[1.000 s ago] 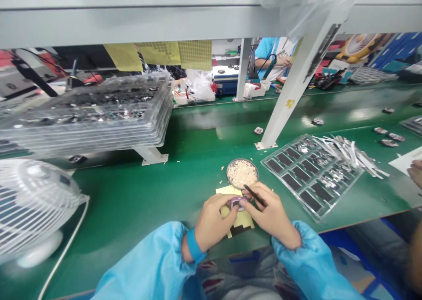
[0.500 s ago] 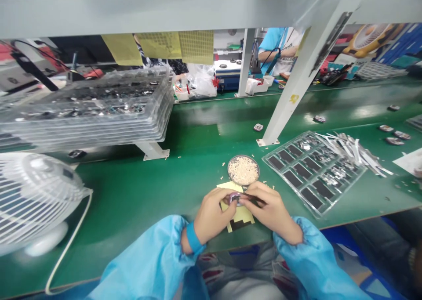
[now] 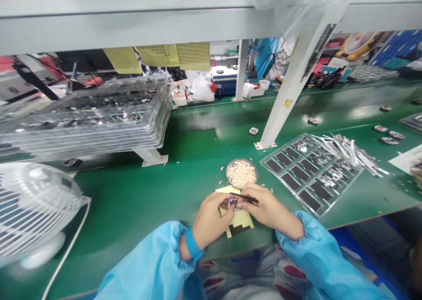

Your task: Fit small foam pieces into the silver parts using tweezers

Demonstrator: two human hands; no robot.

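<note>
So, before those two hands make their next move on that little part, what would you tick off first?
1. Small part pinched in the left hand: ok.
2. Thin dark tool gripped in the right hand, tip at the part: ok.
3. Round dish of pale bits close beyond the hands: ok.
4. Yellow sheet lying under the hands: ok.
5. Tool tip carrying a bit: cannot tell.
6. Green bench free of stray bits around the dish: not ok.

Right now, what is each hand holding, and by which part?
Left hand pinches a small part by its edges, at the fingertips. Right hand grips dark tweezers near their working end, tips at the part.
</note>
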